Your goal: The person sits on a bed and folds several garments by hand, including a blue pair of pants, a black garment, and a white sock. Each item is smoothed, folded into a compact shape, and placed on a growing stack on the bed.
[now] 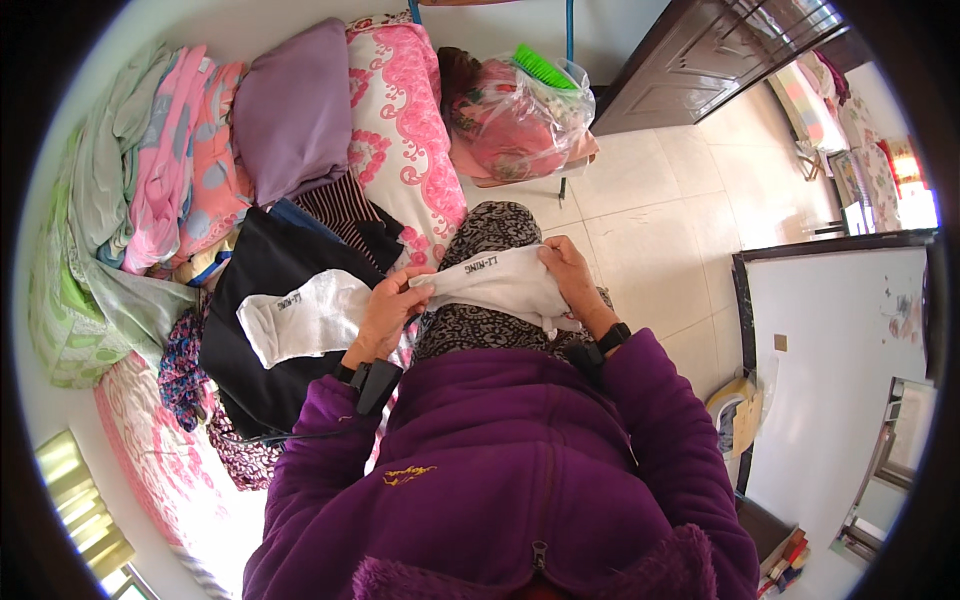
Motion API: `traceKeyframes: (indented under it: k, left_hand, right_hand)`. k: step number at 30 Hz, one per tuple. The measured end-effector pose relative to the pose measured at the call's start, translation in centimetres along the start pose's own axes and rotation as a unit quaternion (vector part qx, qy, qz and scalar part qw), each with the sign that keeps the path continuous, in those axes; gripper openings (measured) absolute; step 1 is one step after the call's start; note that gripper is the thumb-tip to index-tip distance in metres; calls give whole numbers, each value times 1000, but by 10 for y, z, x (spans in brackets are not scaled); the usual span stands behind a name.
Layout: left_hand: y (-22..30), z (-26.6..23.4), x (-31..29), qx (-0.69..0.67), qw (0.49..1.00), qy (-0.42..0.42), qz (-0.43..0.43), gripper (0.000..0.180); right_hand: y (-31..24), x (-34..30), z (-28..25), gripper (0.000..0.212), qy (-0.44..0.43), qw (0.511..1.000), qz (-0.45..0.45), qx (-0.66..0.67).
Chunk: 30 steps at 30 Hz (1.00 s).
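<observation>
A white sock with dark lettering is stretched sideways above my patterned trousers. My left hand pinches one end of it, and my right hand grips the other end. Some of its fabric hangs down near my right hand. Just left of my left hand, a second white sock lies flat on a folded black garment. Both wrists carry a dark strap with a black device.
The bed has a pink-and-white floral cover. On it lie a folded purple cloth, a striped garment and heaped pink and grey-green clothes. Beyond stands a clear plastic bag with a green brush. A dark door is ajar.
</observation>
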<state>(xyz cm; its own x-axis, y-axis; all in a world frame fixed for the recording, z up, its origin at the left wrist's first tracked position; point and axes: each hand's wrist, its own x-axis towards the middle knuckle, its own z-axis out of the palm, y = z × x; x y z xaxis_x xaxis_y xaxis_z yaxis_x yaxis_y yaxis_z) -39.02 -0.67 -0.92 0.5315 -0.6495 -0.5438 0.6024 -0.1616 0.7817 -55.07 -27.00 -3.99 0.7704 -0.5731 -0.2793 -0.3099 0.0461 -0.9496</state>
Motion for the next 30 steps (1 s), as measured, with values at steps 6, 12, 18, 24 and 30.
traceKeyframes:
  k: [6,12,18,24,30]
  left_hand:
    - [-11,2,10,24,999,33,32,14]
    - [-10,10,13,84,970,107,200,15]
    - [-20,9,20,164,954,171,183,17]
    - [-50,-2,40,303,914,186,197,23]
    - [-40,-2,44,297,945,94,99,31]
  right_hand:
    - [10,6,7,16,-9,1000,14,17]
    - [13,10,10,16,-4,1000,3,-24]
    - [20,14,10,17,4,1000,13,-24]
    - [32,16,7,22,26,990,-29,-139]
    - [31,11,4,32,51,974,-72,-209]
